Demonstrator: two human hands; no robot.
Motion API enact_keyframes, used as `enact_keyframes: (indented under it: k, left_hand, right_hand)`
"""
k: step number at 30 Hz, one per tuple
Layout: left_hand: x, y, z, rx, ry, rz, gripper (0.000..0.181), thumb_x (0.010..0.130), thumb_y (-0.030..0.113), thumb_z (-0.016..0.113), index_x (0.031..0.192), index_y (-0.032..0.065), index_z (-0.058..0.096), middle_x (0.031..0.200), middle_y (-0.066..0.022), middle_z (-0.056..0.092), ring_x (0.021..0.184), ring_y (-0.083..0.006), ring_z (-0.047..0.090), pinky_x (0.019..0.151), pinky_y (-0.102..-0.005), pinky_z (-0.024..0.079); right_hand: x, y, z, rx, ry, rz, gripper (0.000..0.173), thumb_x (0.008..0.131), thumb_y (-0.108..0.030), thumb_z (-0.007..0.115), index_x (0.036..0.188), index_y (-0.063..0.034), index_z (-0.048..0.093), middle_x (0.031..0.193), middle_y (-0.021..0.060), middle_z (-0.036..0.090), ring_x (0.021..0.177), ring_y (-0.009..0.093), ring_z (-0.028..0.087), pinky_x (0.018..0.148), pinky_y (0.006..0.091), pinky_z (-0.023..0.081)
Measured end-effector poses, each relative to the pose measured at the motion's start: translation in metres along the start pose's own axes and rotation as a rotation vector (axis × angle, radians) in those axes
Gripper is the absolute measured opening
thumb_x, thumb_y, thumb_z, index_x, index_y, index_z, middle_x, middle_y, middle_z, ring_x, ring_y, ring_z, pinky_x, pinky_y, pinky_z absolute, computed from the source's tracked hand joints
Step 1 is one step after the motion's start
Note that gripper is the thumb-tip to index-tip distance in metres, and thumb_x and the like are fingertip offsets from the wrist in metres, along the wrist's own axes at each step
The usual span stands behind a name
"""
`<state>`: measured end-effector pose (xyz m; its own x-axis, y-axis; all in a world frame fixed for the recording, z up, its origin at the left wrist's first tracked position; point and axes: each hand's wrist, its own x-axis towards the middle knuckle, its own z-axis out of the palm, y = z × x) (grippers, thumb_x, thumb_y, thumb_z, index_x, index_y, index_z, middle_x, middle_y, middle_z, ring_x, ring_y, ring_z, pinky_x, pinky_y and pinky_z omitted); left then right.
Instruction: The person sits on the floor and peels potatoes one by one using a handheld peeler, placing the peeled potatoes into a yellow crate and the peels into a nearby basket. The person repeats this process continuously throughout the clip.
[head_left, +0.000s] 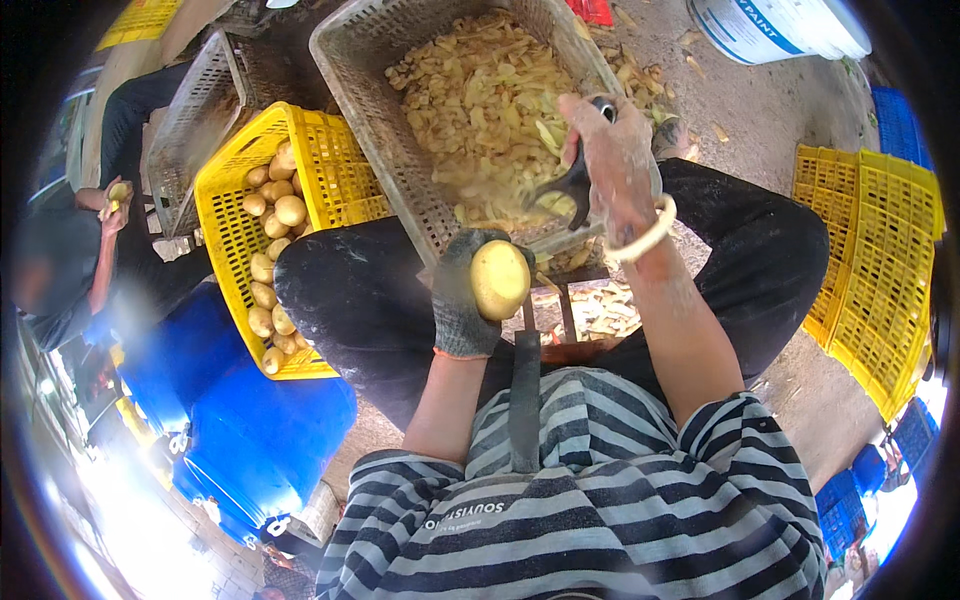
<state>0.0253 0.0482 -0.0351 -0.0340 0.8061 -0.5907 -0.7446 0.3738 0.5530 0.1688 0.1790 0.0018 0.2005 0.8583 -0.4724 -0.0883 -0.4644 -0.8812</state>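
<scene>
My left hand (456, 304), in a dark grey knit glove with an orange cuff edge, holds a potato (500, 279). A paler, peeled patch shows on the potato's upper face. Bare, with a cream bangle at the wrist, my right hand (621, 161) grips a black-handled peeler (577, 180). The peeler's blurred head is apart from the potato, over the near end of a dirty grey plastic crate (369, 131). Potato peelings (480, 112) cover the crate's bottom. Left of my knee, whole potatoes (289, 211) lie in a yellow plastic crate (337, 161).
Blue plastic drums (262, 427) stand at the lower left. Yellow crates (870, 255) are at the right, and a white paint bucket (772, 30) at the upper right. Another person's hands (114, 210) hold a potato at the far left, near a grey crate (191, 142). Peelings litter the ground.
</scene>
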Motion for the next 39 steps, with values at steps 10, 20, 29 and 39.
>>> enact_keyframes:
  k: [10,20,29,39]
  left_hand:
    - [0.008,-0.01,-0.021,0.978,-0.036,0.402,0.024,0.088,0.018,0.044,0.096,-0.0013,0.056,0.086,-0.0127,0.062,0.074,-0.0244,0.062,0.069,-0.0348,0.053]
    - [0.006,-0.012,-0.008,0.278,-0.059,0.083,0.026,0.07,0.008,0.068,0.093,0.0006,0.058,0.086,-0.0102,0.063,0.077,-0.0216,0.062,0.07,-0.0347,0.052]
    - [0.012,0.006,0.001,-0.259,0.02,-0.336,0.048,0.081,0.052,0.054,0.104,0.0099,0.055,0.092,-0.0109,0.061,0.089,-0.0276,0.059,0.076,-0.0455,0.05]
    - [0.017,-0.003,0.011,-0.266,0.046,-0.383,0.068,0.081,0.061,0.049,0.116,0.0031,0.048,0.108,-0.0184,0.057,0.098,-0.0326,0.057,0.084,-0.0487,0.049]
  right_hand:
    - [0.01,0.054,0.034,-0.051,-0.124,-0.017,0.031,0.071,-0.016,0.063,0.086,0.0063,0.049,0.058,0.0083,0.051,0.042,0.014,0.05,0.039,0.029,0.041]
    - [0.006,0.021,0.002,0.064,-0.005,-0.03,0.035,0.072,-0.018,0.065,0.091,0.0078,0.05,0.057,0.007,0.052,0.043,0.014,0.05,0.039,0.0274,0.039]
    - [0.002,0.027,-0.021,0.248,0.092,-0.029,0.03,0.075,-0.016,0.069,0.09,0.0022,0.051,0.06,0.0034,0.052,0.045,0.011,0.05,0.042,0.0221,0.041]
    - [-0.032,0.037,0.008,0.184,-0.03,-0.082,0.028,0.077,-0.016,0.067,0.089,0.0024,0.05,0.063,0.0037,0.053,0.045,0.01,0.051,0.039,0.0222,0.04]
